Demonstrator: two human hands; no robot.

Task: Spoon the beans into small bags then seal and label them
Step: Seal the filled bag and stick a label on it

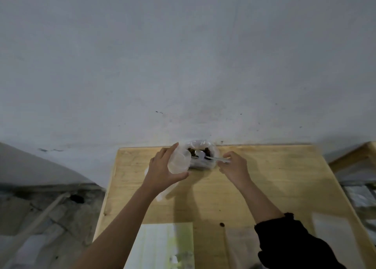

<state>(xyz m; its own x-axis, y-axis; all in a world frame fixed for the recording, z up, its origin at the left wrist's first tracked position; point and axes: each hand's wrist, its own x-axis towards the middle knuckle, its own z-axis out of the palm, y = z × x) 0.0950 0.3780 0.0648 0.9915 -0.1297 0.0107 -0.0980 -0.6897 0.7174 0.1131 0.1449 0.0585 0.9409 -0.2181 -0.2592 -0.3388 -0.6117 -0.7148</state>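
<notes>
Head camera looks down at a wooden counter [254, 187] by a grey wall. At its far edge sits a big clear bag [203, 157] with dark beans [193, 151] inside. Left hand [164, 167] is wrapped around a small clear bag [179, 163]. Right hand [234, 167] pinches a clear spoon [215, 158] reaching into the beans.

A pale wooden table [254, 187] stood against a bare grey wall [183, 55]. A greenish-white sheet [162, 246] lay at its near edge, and rough stone floor [40, 207] showed to the left
</notes>
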